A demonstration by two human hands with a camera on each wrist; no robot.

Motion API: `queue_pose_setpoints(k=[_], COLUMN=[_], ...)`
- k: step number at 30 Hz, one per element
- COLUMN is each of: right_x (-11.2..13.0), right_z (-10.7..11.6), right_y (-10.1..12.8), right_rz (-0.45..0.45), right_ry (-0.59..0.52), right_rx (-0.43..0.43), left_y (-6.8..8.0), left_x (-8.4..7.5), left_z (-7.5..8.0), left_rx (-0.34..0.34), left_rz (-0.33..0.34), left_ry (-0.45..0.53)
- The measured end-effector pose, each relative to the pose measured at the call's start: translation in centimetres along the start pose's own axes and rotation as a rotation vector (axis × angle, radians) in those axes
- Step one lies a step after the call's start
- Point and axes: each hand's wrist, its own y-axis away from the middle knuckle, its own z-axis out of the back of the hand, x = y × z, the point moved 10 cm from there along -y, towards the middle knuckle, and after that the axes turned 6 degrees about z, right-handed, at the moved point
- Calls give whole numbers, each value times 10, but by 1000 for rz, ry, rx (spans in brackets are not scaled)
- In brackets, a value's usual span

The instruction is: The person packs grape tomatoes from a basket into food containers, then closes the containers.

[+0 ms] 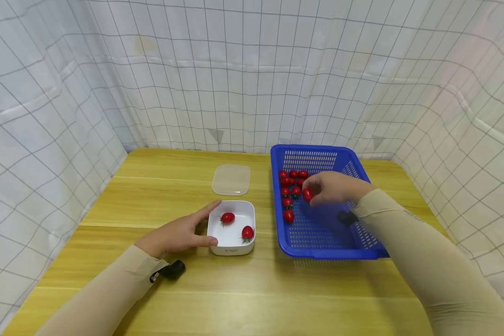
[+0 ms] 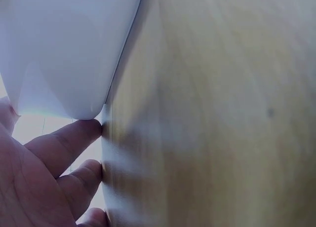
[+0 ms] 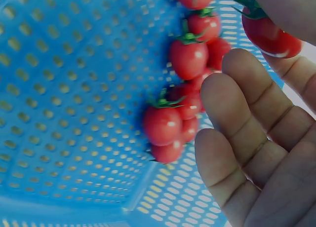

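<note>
One hand, the right (image 1: 333, 186), pinches a red cherry tomato (image 1: 307, 194) between thumb and finger, right of centre in the head view, over a blue plastic basket (image 1: 327, 253). At the upper right of the right wrist view, this tomato shows its green stalk pointing left, with the three other fingers (image 3: 224, 103) extended below it. More tomatoes (image 1: 288, 216) lie clustered along the left side and upper left corner of the basket. Left of centre, the left hand (image 1: 178, 233) is spread against a white square box (image 1: 231, 238), its thumb at the lower left corner and its forefinger at the upper left one; the left wrist view shows a fingertip touching the box's wall. Inside the box, one tomato (image 1: 227, 218) lies at the upper left and a second (image 1: 247, 233) at the lower right, apart. Just above the box, a translucent lid (image 1: 231, 179) lies flat on the wooden desk (image 1: 235, 298). White checked curtains (image 1: 218, 70) fill the top of the frame.
</note>
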Motion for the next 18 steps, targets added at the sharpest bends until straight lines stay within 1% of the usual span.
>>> queue_pose_setpoints(k=[7,10,18], right_x=[18,26,52], right_z=[12,15,29], right_y=[4,4,4], right_rz=[20,39,106], right_ry=[-37,-58,-63], right_rx=[-38,-48,-85], left_y=[1,0,0], left_x=[-2,-1,2], left_z=[0,-1,0], left_rx=[-4,0,0], left_rz=[-18,-12,5], left_ry=[-4,1,1])
